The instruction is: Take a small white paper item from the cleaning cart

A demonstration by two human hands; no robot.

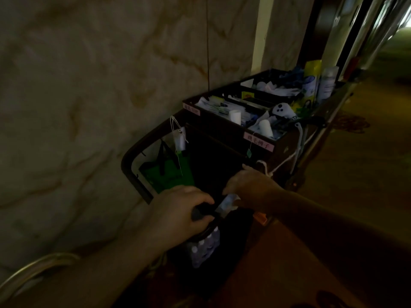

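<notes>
We stand at the cart beside the wall. Our left hand grips its dark handle, fingers curled round it. Our right hand pinches a small white packet just beside. Stowing it seems next, needing a steady cart.

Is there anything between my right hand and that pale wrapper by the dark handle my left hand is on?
Nothing visible does. The right hand is already at the pale wrapper, fingers touching it. The left hand grips the dark handle just beside it, close but not across the path.
</notes>
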